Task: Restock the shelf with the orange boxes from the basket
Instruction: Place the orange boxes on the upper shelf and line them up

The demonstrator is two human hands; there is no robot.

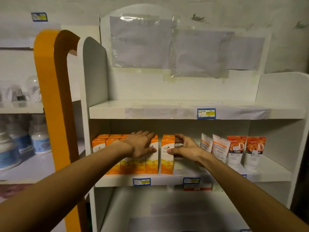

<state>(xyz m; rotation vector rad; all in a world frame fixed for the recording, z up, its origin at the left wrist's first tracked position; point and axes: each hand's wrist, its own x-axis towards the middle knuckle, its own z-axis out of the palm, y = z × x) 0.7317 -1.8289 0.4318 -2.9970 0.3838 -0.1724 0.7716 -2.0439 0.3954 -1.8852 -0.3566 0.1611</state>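
Observation:
Several orange boxes (100, 144) stand upright in rows at the left of the middle shelf (167, 179). My left hand (142, 144) lies flat over the tops and fronts of the right end of that group, fingers straight. One more orange box (167, 158) stands a small gap to the right of the group. My right hand (185, 149) holds it from the right side, thumb on its front and fingers curled behind its top. No basket is in view.
White sachets (217, 148) and two white tubes with orange tops (254, 151) stand to the right on the same shelf. The shelf above (167, 111) bears a price label. An orange upright panel (50, 97) stands at the left, with bottles (40, 139) beyond it.

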